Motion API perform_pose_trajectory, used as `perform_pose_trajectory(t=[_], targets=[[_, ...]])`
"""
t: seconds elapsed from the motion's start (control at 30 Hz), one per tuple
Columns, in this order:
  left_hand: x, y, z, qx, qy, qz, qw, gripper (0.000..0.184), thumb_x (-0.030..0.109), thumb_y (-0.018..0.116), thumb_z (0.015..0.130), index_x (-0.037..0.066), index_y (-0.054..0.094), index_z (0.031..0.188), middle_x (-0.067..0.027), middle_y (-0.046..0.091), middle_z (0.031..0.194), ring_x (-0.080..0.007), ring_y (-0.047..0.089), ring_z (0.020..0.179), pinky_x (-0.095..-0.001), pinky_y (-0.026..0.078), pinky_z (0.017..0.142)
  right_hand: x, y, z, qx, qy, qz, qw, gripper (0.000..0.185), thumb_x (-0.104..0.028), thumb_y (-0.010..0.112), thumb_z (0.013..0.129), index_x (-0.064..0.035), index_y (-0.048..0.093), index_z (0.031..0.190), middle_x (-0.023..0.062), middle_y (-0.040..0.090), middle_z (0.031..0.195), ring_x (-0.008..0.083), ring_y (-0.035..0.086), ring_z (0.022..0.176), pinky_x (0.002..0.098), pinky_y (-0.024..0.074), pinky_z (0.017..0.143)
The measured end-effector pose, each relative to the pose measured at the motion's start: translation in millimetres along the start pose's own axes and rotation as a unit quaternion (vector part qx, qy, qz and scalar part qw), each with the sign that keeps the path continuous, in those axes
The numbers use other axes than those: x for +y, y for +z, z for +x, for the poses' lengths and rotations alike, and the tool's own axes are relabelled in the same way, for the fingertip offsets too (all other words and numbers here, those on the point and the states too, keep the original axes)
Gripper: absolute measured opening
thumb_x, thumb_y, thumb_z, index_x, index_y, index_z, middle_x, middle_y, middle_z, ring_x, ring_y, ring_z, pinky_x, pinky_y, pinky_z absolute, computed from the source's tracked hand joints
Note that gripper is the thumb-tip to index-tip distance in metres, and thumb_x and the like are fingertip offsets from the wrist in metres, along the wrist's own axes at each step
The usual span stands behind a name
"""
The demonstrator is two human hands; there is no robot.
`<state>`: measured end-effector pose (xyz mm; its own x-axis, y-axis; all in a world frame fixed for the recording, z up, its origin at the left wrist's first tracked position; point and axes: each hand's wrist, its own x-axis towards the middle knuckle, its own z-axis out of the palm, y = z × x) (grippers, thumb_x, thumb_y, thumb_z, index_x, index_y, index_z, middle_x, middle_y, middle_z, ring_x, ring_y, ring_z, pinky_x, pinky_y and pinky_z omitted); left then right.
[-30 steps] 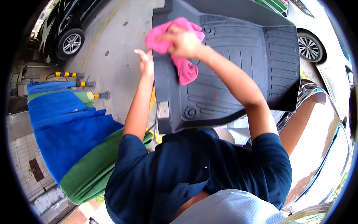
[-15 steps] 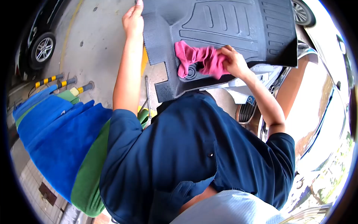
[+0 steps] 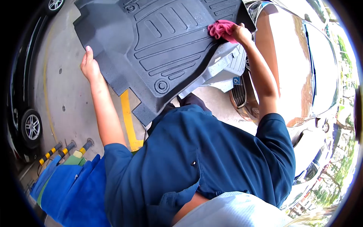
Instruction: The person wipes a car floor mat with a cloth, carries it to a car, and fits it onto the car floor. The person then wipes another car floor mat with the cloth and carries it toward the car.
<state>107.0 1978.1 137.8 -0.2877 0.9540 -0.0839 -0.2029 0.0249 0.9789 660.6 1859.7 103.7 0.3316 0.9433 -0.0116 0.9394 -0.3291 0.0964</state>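
A large black moulded floor mat (image 3: 170, 41) with ridges and raised edges fills the upper middle, tilted. At its left edge is my left hand (image 3: 90, 66), closed on the rim with the thumb up. My right hand (image 3: 241, 34) is closed round a crumpled pink cloth (image 3: 223, 30) at the mat's right edge. The cloth lies against the mat's surface near that side.
Blue towels (image 3: 75, 193) hang at the lower left, near yellow-and-black posts (image 3: 50, 153). A black car with a wheel (image 3: 31, 128) stands on the left, a shiny brown car (image 3: 291, 68) on the right. A yellow line (image 3: 129, 121) marks the floor.
The mat has swung left and tilted, with my left hand lower on its edge. My right hand has carried the bunched cloth from the mat's near corner up to its right edge.
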Motion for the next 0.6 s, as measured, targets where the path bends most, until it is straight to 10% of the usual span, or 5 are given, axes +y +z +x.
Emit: perform_pose_trajectory(t=[0.07, 0.2, 0.4, 0.57, 0.6], targets=[[-22, -16, 27, -0.016, 0.032, 0.034, 0.999, 0.046, 0.032, 0.064, 0.092, -0.010, 0.062, 0.111, -0.0108, 0.065, 0.107, -0.0168, 0.061, 0.094, -0.0268, 0.047, 0.087, -37, -8, -5, -0.011, 0.069, 0.004, 0.998, 0.029, -0.035, 0.064, 0.083, -0.0133, 0.066, 0.101, 0.0183, 0.065, 0.095, 0.0364, 0.067, 0.084, 0.0457, 0.0539, 0.075], [-5, -4, 15, -0.015, 0.059, 0.062, 0.996, 0.047, 0.034, 0.061, 0.093, -0.010, 0.062, 0.111, -0.0105, 0.065, 0.109, -0.0169, 0.061, 0.097, -0.0277, 0.046, 0.090, -95, -5, -51, -0.142, -0.400, 0.244, 0.872, 0.037, -0.013, 0.066, 0.076, -0.0139, 0.065, 0.113, 0.0165, 0.065, 0.095, 0.0340, 0.064, 0.091, 0.0425, 0.0523, 0.079], [0, -9, 10, -0.010, 0.019, 0.033, 0.999, 0.046, 0.035, 0.063, 0.093, -0.008, 0.063, 0.109, -0.0095, 0.065, 0.109, -0.0144, 0.058, 0.100, -0.0252, 0.041, 0.093, -50, -2, 68, 0.088, 0.128, 0.217, 0.964, 0.055, -0.044, 0.060, 0.085, -0.0248, 0.045, 0.134, 0.0204, 0.041, 0.134, 0.0454, 0.050, 0.112, 0.0500, 0.0496, 0.088], [8, 0, -5, -0.035, -0.022, 0.017, 0.999, 0.049, 0.035, 0.061, 0.093, -0.008, 0.060, 0.115, -0.0108, 0.062, 0.115, -0.0163, 0.057, 0.104, -0.0261, 0.040, 0.096, -185, 6, 19, -0.037, 0.017, 0.513, 0.858, 0.047, -0.028, 0.067, 0.077, -0.0195, 0.055, 0.122, 0.0258, 0.045, 0.117, 0.0393, 0.062, 0.091, 0.0458, 0.0524, 0.081], [7, 0, -4, -0.020, -0.008, 0.031, 0.999, 0.049, 0.035, 0.062, 0.093, -0.008, 0.060, 0.115, -0.0107, 0.062, 0.115, -0.0163, 0.057, 0.104, -0.0264, 0.040, 0.096, -224, 19, -10, 0.003, -0.158, 0.503, 0.849, 0.044, -0.023, 0.065, 0.077, -0.0175, 0.056, 0.120, 0.0244, 0.048, 0.110, 0.0400, 0.061, 0.089, 0.0469, 0.0524, 0.080]])
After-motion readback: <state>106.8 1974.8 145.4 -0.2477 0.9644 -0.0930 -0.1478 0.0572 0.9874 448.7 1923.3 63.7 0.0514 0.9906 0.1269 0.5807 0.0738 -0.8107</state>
